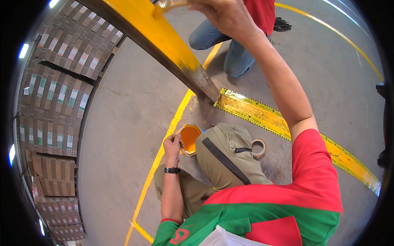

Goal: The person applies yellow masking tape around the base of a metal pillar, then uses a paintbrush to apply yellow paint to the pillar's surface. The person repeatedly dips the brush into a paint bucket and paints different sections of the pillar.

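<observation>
left hand (172, 143) pinches the left edge of a paint can (189, 126); right hand (230, 18) grips a brush (171, 4) against the far post (141, 24).

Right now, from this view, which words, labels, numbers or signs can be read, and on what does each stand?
Yellow-and-black floor tape: small dark print along it, not copied here.
Cardboard stacks: coloured bands; any text is too small to read.
Green-and-red shirt: red emblem; no words I can make out.
</observation>
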### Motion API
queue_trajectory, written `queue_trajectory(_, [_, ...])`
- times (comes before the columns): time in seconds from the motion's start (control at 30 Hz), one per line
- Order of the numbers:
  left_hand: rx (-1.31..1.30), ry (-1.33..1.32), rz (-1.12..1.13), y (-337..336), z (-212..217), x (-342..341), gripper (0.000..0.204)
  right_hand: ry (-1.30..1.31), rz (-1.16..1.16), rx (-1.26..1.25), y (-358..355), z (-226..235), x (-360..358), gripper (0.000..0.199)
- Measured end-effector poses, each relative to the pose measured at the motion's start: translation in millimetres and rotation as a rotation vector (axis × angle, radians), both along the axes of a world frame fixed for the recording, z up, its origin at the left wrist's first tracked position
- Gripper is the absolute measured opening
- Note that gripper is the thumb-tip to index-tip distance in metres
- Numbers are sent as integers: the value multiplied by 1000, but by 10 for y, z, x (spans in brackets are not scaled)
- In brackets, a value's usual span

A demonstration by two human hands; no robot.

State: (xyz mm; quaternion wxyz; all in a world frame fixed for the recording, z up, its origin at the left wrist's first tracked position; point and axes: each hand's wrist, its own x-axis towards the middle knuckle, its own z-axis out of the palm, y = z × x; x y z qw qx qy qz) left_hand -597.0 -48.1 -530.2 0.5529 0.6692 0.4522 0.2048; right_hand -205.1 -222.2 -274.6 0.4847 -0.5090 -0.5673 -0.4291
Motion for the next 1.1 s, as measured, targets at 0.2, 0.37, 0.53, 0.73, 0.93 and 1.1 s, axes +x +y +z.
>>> queue_trajectory(0.2, [-28, -64, -12, -25, -56, -38, 23, 132, 60, -45, 2, -626, -369, 26])
queue_trajectory(0.37, [-17, -35, 6, -14, -75, -53, 23, 213, 34, -405, -188, -1421, -481, 26])
queue_trajectory(0.53, [1, -31, -2, -1, -47, 2, 23, 82, 4, -510, -77, -1010, -381, 22])
queue_trajectory(0.73, [14, -83, 40, 25, 176, 59, 21, -106, -52, 58, 92, -232, -365, 24])
queue_trajectory(0.93, [70, -97, 25, 161, 675, 163, 21, -21, -4, -314, -113, -888, -787, 28])
queue_trajectory(1.1, [167, -177, -42, 228, 1096, 306, 23, 200, 262, -515, -180, -961, -969, 18])
